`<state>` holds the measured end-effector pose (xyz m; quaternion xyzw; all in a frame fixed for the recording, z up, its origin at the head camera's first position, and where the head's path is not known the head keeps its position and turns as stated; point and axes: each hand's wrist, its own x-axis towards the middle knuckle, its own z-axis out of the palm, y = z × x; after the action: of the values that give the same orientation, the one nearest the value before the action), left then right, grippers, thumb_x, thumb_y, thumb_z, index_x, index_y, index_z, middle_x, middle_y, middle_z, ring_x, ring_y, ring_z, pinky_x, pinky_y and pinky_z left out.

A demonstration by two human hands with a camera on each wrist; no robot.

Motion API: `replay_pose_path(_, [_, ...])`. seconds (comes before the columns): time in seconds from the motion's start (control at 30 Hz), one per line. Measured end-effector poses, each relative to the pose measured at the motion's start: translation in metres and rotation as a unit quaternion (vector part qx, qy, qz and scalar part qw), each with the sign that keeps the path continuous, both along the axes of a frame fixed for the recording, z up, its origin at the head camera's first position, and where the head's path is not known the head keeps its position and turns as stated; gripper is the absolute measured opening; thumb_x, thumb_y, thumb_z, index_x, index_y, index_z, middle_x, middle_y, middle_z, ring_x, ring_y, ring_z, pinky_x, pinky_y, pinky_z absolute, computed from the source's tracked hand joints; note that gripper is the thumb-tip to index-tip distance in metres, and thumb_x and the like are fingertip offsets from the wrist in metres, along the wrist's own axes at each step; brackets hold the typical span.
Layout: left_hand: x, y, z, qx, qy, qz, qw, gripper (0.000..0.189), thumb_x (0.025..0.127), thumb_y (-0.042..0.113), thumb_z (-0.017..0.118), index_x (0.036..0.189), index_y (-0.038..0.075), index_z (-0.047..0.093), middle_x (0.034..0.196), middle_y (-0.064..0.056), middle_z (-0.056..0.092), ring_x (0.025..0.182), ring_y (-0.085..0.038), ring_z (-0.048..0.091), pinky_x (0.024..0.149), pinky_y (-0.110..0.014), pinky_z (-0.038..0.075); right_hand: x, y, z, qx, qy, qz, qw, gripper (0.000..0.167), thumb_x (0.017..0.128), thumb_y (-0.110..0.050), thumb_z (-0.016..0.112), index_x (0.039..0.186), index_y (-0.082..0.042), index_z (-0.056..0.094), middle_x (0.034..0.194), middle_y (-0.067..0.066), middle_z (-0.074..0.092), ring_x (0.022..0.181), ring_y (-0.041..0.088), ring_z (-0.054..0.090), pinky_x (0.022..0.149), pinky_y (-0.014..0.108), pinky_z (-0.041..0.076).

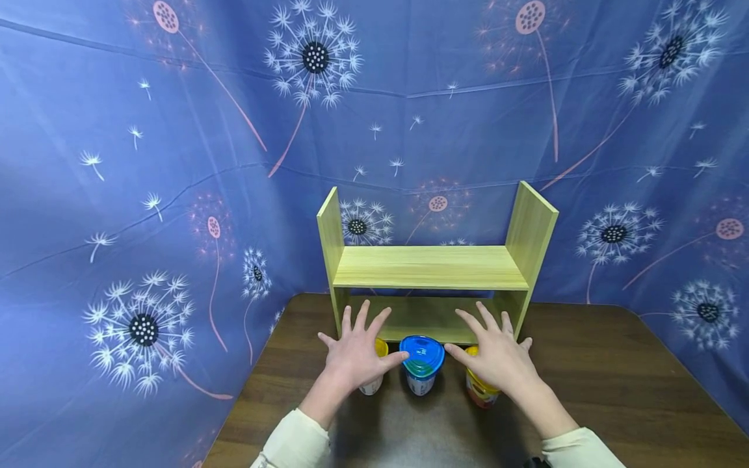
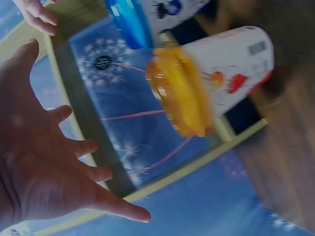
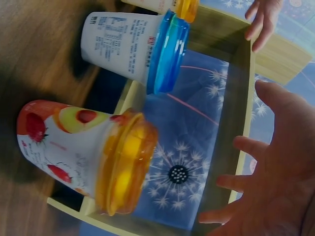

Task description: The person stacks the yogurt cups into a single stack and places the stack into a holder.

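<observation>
Three yogurt cups stand in a row on the table. The middle cup wears a blue lid; the left cup and the right cup have yellow lids and fruit pictures. My left hand, fingers spread, hovers over the left cup and hides much of it in the head view. Above the right cup, my right hand is likewise spread, partly covering it. Both palms are bare in the wrist views, with gaps between them and the cups. The thumbs point inward on either side of the blue lid.
Behind the cups stands a light wooden shelf unit with two upright sides and two levels. Brown tabletop extends to both sides. A blue dandelion-print cloth hangs at the back and left.
</observation>
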<state>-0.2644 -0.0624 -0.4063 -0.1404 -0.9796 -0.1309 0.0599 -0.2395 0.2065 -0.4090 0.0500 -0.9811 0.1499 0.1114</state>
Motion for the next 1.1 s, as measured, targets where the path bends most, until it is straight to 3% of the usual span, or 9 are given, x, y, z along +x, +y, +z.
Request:
replay_pose_path(0.33, [-0.014,-0.019,-0.033,0.055,-0.031,0.011,0.9980,0.094,0.077,0.082,0.061,0.157,0.039,0.033,0.165,-0.007,0.024,0.148,-0.048,0.020,0.084,-0.092,0.020,-0.004,0.018,-0.023,-0.012,-0.021,0.005,0.9997,0.089,0.085,-0.083,0.048,0.153,-0.026,0.042,0.161,0.023,0.028,0.135,0.070,0.020,0.077,0.095,0.015])
replay_pose_path(0.53, [-0.020,-0.028,-0.053,0.086,-0.055,0.015,0.9947,0.100,0.073,0.080,0.068,0.156,0.036,0.034,0.163,-0.012,0.027,0.145,-0.051,0.022,0.081,-0.093,0.022,-0.004,0.029,-0.040,-0.016,-0.043,0.004,0.9989,0.093,0.083,-0.082,0.055,0.153,-0.023,0.042,0.159,0.026,0.027,0.132,0.073,0.019,0.070,0.095,0.019])
replay_pose_path(0.77, [-0.026,-0.034,-0.073,0.113,-0.072,0.025,0.9907,0.103,0.069,0.076,0.074,0.155,0.033,0.035,0.160,-0.015,0.032,0.142,-0.052,0.028,0.079,-0.093,0.023,-0.003,0.038,-0.052,-0.027,-0.074,0.005,0.9969,0.093,0.081,-0.077,0.063,0.150,-0.019,0.045,0.158,0.029,0.025,0.131,0.075,0.019,0.070,0.094,0.023])
replay_pose_path(0.97, [-0.028,-0.036,-0.089,0.164,-0.062,0.028,0.9842,0.107,0.069,0.070,0.079,0.156,0.029,0.033,0.155,-0.013,0.040,0.135,-0.047,0.040,0.081,-0.088,0.033,-0.003,0.041,-0.060,-0.027,-0.090,0.017,0.9954,0.083,0.081,-0.059,0.075,0.148,-0.019,0.046,0.155,0.033,0.026,0.128,0.075,0.023,0.078,0.089,0.032])
replay_pose_path(1.1, [-0.027,-0.037,-0.095,0.204,-0.050,0.026,0.9773,0.104,0.071,0.062,0.082,0.153,0.019,0.036,0.145,-0.013,0.049,0.122,-0.040,0.053,0.083,-0.075,0.045,-0.005,0.042,-0.063,-0.049,-0.071,0.039,0.9956,0.082,0.077,-0.040,0.082,0.146,-0.013,0.046,0.148,0.039,0.031,0.120,0.073,0.036,0.079,0.078,0.044])
